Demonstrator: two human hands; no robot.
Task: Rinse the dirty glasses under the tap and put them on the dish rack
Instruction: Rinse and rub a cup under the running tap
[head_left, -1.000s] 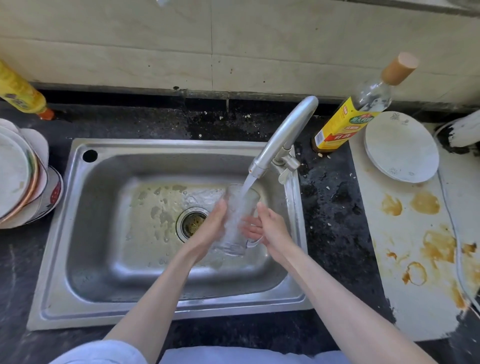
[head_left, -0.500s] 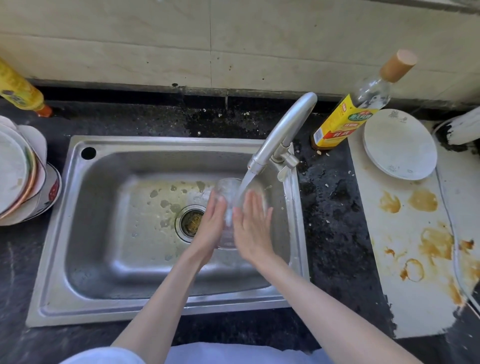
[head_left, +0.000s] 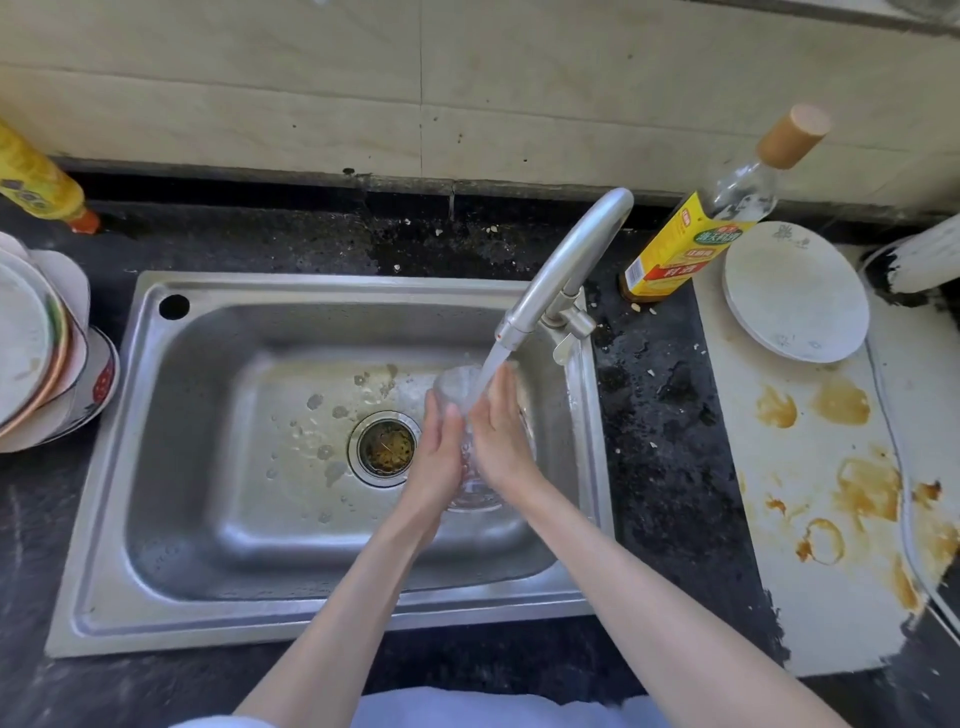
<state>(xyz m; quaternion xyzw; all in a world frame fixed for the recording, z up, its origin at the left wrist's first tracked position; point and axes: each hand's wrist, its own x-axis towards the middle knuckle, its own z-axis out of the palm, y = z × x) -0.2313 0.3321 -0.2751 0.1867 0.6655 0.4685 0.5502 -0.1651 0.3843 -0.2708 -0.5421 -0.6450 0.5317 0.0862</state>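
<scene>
The left hand (head_left: 439, 457) and right hand (head_left: 498, 436) press flat, fingers straight, on either side of a clear glass (head_left: 470, 467) held over the steel sink (head_left: 311, 618), its mouth (head_left: 457, 376) under the tap's (head_left: 566, 260) stream. Rolling it slowly between the palms, mouth kept under the water, should rinse every side without a slip. Stacked plates (head_left: 31, 343) sit left, black counter (head_left: 670, 467) around, a cooking-wine bottle (head_left: 691, 244), white plate (head_left: 795, 291) and stained board (head_left: 826, 519) right; no dish rack shows.
</scene>
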